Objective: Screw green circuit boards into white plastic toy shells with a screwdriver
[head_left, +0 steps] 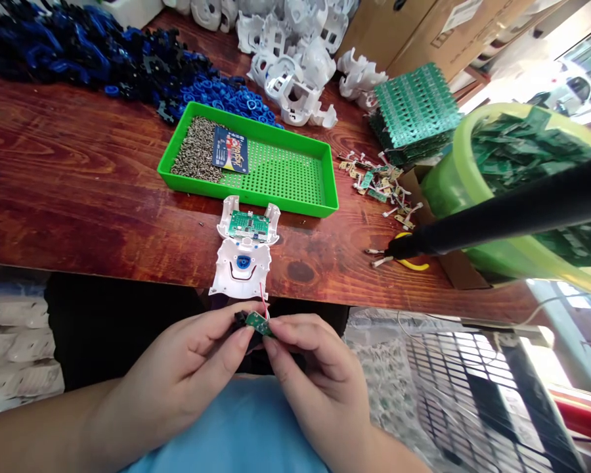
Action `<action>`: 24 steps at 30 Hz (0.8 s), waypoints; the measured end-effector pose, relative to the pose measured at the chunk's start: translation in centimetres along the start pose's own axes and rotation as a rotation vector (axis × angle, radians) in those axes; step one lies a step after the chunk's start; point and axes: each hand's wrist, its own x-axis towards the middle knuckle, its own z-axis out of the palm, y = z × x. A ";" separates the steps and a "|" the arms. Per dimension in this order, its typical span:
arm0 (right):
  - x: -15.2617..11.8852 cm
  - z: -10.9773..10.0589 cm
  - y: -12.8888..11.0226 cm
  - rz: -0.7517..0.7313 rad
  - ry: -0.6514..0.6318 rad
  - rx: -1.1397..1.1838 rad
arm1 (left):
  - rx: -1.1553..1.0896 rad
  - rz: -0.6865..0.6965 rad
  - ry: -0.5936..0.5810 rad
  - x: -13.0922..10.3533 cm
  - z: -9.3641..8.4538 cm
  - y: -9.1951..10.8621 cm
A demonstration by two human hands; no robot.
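Note:
Close to my lap, my left hand [204, 364] is closed in a pinch around a small black plastic part [240, 319]. My right hand [318, 371] pinches the right end of a small green circuit board [257, 322], which touches the black part. Red and white wires [264, 301] rise from the board. Just beyond my fingers, at the table's edge, lies a white plastic shell [236, 282] with a blue round piece and a curved dark slot. Behind it sits another white shell half [223, 226] holding a larger green circuit board [249, 225].
A green tray [332, 190] holds screws [194, 151] and a card [230, 150]. Blue and black parts [103, 56] and white shells [300, 72] lie behind. At right are wired boards [377, 180], stacked green panels [416, 108], a yellow-green tub [448, 177], and a black pole [497, 210] over yellow-handled pliers [416, 265].

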 end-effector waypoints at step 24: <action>0.0 0.0 0.1 0.015 0.039 0.035 | 0.267 0.132 0.083 -0.1 0.2 0.2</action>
